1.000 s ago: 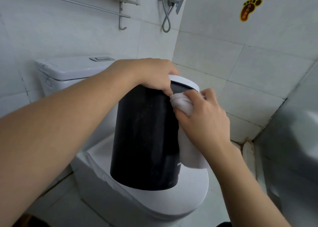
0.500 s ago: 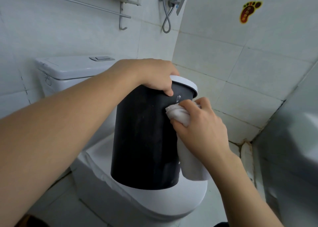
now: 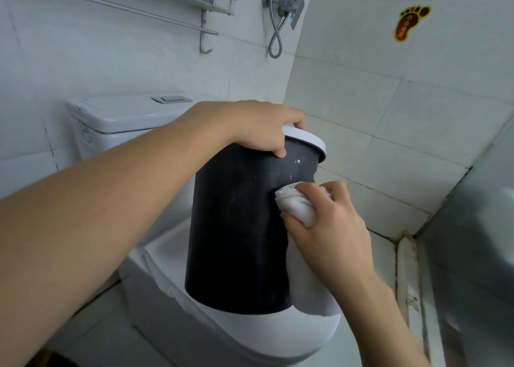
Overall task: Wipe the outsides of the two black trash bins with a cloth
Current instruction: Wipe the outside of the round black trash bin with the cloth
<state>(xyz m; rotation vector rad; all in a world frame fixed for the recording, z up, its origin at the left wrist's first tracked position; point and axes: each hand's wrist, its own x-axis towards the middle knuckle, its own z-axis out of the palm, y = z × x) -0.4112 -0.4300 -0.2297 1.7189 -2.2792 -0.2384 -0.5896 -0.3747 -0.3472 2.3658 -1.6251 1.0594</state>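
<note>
One view only, from a wide-angle camera on the person's head. It looks forward and down into a tiled bathroom corner, close over both forearms. The bin (image 3: 236,227) on the toilet (image 3: 278,336) fills the middle, at arm's reach. The walls bow at the edges. A rail (image 3: 111,6) and shower fitting (image 3: 281,7) cross the top of the view.

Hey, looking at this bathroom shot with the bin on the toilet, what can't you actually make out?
Head view only:
- Second black bin: not in frame.
- Far side of the black bin: turned away from the camera.
- Bin wall under the white cloth and right hand: covered by them.
- Part of the bin's white rim: hidden under the left hand.
- Toilet lid beneath the bin: covered by it.
- Footprint sticker text: too small.
</note>
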